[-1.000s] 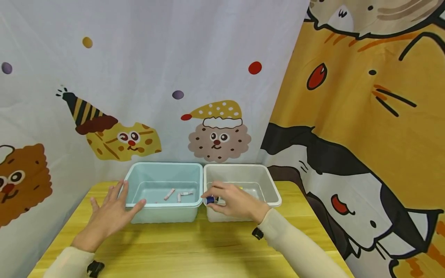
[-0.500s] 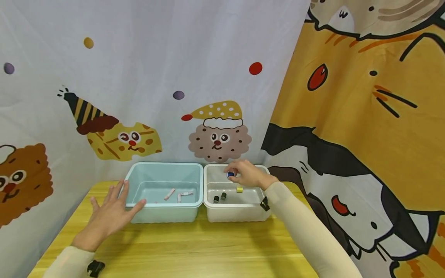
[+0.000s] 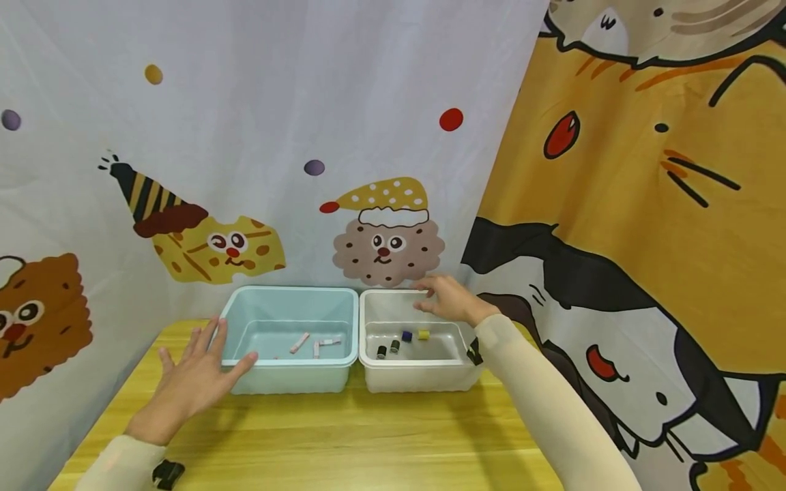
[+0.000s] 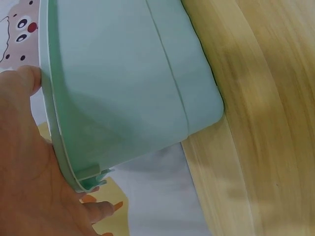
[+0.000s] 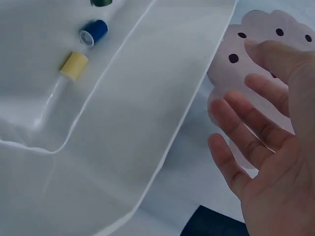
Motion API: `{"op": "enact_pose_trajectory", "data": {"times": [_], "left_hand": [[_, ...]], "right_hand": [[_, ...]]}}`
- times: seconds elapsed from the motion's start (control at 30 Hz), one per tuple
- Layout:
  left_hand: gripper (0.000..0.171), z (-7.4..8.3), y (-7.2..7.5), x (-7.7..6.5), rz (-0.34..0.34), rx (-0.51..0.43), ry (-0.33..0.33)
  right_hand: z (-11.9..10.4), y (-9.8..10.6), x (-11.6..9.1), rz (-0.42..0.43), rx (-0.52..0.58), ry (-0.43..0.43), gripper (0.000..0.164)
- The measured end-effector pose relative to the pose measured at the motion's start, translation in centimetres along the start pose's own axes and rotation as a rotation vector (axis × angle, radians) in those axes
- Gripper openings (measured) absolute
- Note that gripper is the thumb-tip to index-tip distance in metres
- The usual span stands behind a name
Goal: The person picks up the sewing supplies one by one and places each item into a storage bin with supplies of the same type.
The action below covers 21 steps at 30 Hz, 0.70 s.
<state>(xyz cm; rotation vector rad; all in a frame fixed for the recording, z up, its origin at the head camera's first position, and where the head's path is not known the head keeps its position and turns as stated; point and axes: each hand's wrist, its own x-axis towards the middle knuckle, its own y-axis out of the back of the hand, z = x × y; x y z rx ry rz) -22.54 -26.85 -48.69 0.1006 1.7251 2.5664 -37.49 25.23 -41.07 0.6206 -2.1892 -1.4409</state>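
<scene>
My right hand (image 3: 451, 300) hovers over the back right of the white bin (image 3: 424, 375), fingers spread apart and holding nothing. Inside that bin lie a blue thread spool (image 5: 93, 33), a yellow thread spool (image 5: 74, 66) and two dark green spools, one being this spool (image 3: 395, 346). At the left, my left hand (image 3: 190, 382) rests against the rim of the light blue bin (image 3: 288, 378), its fingers fairly straight. Several small pale pink pieces, such as this strip (image 3: 299, 342), lie on the blue bin's floor; their kind is too small to tell.
Both bins stand side by side on a yellow wood-grain table (image 3: 344, 443). Close behind them hangs a white printed curtain (image 3: 245, 136), and an orange cat-print curtain (image 3: 614, 204) hangs along the right side.
My right hand has carried the blue spool from the bin's front left to its back and let it go; the spool now lies beside the yellow one. My left hand has stayed put.
</scene>
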Motion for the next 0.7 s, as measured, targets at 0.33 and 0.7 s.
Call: {"op": "enact_pose_trajectory", "data": {"times": [0.33,0.7], "left_hand": [[0.120,0.2,0.3,-0.1,0.019,0.024,-0.015],[0.120,0.8,0.5,0.4,0.041,0.045,-0.042]], "right_hand": [[-1.4,-0.1,-3.2,0.112,-0.095,-0.020,0.051],[-2.9,-2.5,-7.9,0.290,-0.129,0.021,0.062]]}}
